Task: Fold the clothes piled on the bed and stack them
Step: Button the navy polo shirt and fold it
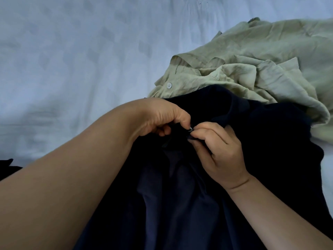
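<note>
Left hand [162,118]: we see it pinching a small button [190,129].
Right hand [214,148]: pinching navy shirt [180,195] beside button; fingertips partly hidden.
Green shirt [252,69]: beyond fingers, crumpled, cut off.

Two garments lay on the bed [72,51], both toward its right side. The crumpled shirt [261,65] sat farther back and to the right. The second garment [180,195] lay nearer the person, its far edge overlapping the shirt's near edge. Left hand [162,116] and right hand [218,150] met over the upper middle of the near garment, fingertips just beside each other at a small button [190,129], each with a grip on the cloth. Bare sheet stretched to the left and behind.
</note>
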`<state>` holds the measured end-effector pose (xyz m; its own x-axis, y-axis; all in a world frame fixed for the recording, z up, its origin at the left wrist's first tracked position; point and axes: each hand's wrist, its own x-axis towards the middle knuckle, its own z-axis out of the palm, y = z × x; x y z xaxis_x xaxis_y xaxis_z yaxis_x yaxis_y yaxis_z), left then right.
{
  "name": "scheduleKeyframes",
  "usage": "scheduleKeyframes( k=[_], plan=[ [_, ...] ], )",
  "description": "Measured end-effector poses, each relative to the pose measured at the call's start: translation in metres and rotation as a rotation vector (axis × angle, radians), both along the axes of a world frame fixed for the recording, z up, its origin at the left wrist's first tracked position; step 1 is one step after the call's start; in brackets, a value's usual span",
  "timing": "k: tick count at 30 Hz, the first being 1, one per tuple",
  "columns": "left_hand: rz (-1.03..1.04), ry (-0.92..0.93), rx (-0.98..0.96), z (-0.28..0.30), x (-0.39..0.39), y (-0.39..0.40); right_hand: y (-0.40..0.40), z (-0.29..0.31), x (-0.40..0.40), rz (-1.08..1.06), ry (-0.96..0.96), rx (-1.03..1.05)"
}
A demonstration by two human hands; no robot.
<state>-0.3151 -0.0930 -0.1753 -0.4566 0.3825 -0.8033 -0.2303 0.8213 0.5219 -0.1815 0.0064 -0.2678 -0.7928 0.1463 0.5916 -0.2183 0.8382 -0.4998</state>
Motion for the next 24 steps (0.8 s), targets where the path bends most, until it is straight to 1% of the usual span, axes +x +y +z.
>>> scheduleKeyframes(
  k=[3,7,11,17,21,24],
  plan=[
    [-0.017,0.033,-0.036,-0.004,0.002,0.004,-0.001,-0.003,0.002,-0.009,0.017,-0.048],
    [-0.007,0.101,-0.063,-0.012,0.005,0.004,-0.001,-0.005,0.003,-0.017,0.029,-0.167],
    [-0.040,0.169,-0.060,-0.017,0.008,0.005,0.002,-0.006,0.001,-0.006,-0.012,-0.274],
    [-0.119,0.184,0.027,-0.017,0.005,0.000,0.007,-0.007,-0.006,0.026,-0.098,-0.455],
    [-0.318,0.317,0.165,-0.018,0.009,-0.007,0.009,-0.010,-0.007,0.035,-0.123,-0.503],
    [-0.402,0.377,0.259,-0.019,0.014,-0.016,0.010,-0.010,-0.007,0.039,-0.130,-0.520]
  ],
)
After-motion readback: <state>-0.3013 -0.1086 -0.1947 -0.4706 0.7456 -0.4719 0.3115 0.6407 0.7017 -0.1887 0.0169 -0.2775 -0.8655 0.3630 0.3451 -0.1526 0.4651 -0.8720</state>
